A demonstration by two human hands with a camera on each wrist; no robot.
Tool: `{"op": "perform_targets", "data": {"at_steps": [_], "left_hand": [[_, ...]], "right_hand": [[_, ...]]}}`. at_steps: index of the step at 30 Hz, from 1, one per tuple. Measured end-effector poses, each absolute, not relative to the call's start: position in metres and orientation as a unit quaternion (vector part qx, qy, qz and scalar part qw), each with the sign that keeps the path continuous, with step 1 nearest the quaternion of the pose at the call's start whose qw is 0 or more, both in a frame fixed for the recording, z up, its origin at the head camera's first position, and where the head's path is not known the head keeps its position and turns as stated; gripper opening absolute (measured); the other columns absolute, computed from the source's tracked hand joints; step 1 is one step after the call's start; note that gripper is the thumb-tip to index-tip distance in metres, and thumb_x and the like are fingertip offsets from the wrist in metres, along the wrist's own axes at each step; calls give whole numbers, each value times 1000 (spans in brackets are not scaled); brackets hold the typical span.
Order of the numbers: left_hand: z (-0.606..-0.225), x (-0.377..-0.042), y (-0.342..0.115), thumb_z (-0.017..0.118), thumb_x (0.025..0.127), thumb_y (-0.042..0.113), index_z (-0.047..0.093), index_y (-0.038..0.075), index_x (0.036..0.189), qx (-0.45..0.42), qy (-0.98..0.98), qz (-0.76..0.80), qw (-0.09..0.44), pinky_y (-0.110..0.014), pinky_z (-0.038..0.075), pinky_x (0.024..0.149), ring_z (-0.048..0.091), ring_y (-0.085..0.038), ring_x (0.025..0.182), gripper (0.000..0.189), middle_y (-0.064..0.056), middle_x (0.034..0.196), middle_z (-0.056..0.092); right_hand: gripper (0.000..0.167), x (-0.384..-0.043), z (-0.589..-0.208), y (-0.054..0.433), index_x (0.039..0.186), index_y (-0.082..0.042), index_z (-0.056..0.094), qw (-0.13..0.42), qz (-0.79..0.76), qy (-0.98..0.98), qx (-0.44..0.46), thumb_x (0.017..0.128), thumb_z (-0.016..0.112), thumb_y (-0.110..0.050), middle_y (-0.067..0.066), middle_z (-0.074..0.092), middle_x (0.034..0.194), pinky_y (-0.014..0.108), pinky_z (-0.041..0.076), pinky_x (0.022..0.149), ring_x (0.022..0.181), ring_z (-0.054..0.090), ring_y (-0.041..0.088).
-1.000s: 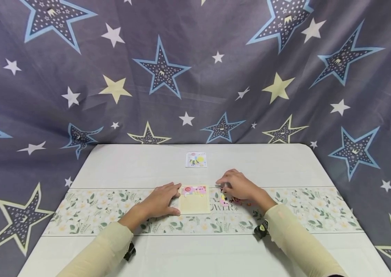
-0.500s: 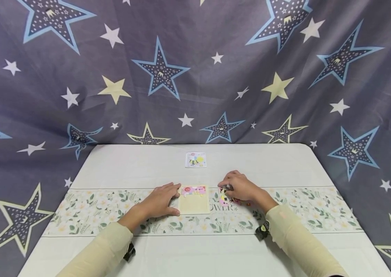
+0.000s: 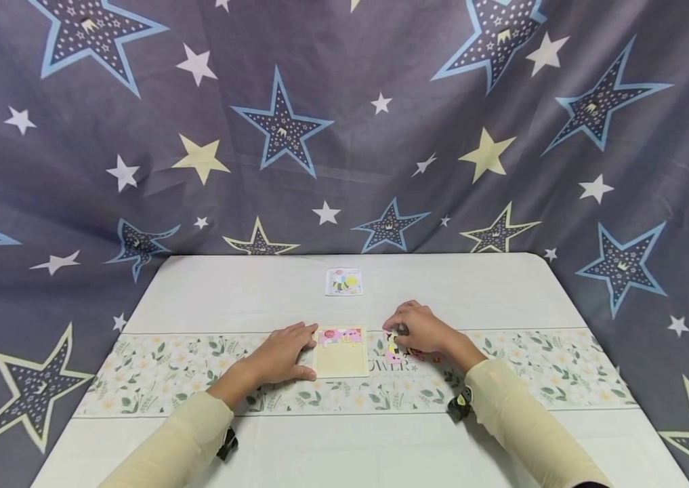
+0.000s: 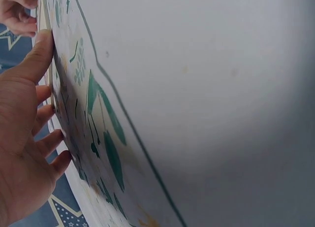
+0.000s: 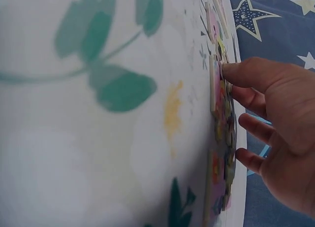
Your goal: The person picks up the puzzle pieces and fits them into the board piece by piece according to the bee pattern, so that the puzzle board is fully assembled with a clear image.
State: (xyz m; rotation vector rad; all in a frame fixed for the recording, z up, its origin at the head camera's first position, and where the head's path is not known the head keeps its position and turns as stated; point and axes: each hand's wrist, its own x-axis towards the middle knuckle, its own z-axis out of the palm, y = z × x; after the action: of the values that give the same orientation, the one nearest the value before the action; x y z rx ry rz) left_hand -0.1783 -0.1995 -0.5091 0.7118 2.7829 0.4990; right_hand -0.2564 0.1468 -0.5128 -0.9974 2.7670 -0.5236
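Observation:
A light wooden puzzle tray (image 3: 342, 366) lies on the table, with pink puzzle pieces (image 3: 340, 336) fitted along its far side. My left hand (image 3: 286, 352) rests against the tray's left edge, thumb near the front corner and index finger near the back one. In the left wrist view the thumb (image 4: 42, 52) lies along the tray's edge. To the tray's right, my right hand (image 3: 420, 329) bends over several loose puzzle pieces (image 3: 393, 354). Its thumb and index fingertips are right at a piece (image 5: 215, 84) in the right wrist view; I cannot tell if they pinch it.
A picture card with a bee (image 3: 344, 282) lies beyond the tray. A floral runner band (image 3: 198, 366) crosses the white table (image 3: 344, 447). Behind the table hangs a dark star-patterned cloth (image 3: 344, 135). More loose pieces (image 5: 216, 182) lie under the right hand.
The right hand has lowered slightly toward the loose pieces, and its thumb and index finger have drawn closer in. The left hand and tray stay in place.

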Motion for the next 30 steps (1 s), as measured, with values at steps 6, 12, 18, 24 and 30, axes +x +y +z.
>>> {"op": "perform_targets", "data": {"at_steps": [6, 12, 18, 24, 30], "left_hand": [[-513, -179, -201, 78, 83, 55, 62, 11, 133, 242, 949, 168, 111, -59, 29, 123, 31, -35, 154, 69, -8, 165, 36], [-512, -178, -202, 78, 84, 54, 62, 11, 133, 243, 949, 169, 110, -59, 29, 123, 31, -36, 154, 68, -8, 165, 37], [-510, -178, -202, 78, 84, 53, 61, 9, 134, 246, 948, 173, 107, -60, 29, 123, 31, -36, 154, 68, -9, 165, 37], [-508, -177, -201, 79, 85, 52, 62, 8, 134, 248, 946, 178, 107, -60, 29, 122, 32, -37, 153, 68, -10, 164, 38], [-508, -178, -200, 78, 85, 53, 62, 8, 134, 248, 946, 178, 111, -60, 29, 122, 31, -37, 154, 69, -10, 165, 37]], "right_hand": [[27, -256, -512, 145, 114, -24, 78, 68, -176, 918, -349, 88, 76, -20, -7, 72, 107, 55, 43, 106, 125, 56, 27], [29, -254, -508, 140, 116, -21, 78, 61, -203, 905, -369, 87, 76, -20, -5, 73, 108, 56, 42, 106, 125, 56, 28], [31, -250, -507, 126, 119, -19, 77, 57, -212, 898, -380, 88, 76, -20, -3, 72, 110, 55, 43, 105, 125, 56, 29], [32, -247, -509, 108, 120, -22, 77, 60, -227, 892, -387, 88, 76, -23, -2, 70, 110, 53, 42, 106, 126, 54, 27], [32, -243, -513, 89, 120, -23, 77, 55, -230, 883, -405, 88, 75, -24, -2, 69, 109, 51, 43, 103, 126, 55, 27]]}}
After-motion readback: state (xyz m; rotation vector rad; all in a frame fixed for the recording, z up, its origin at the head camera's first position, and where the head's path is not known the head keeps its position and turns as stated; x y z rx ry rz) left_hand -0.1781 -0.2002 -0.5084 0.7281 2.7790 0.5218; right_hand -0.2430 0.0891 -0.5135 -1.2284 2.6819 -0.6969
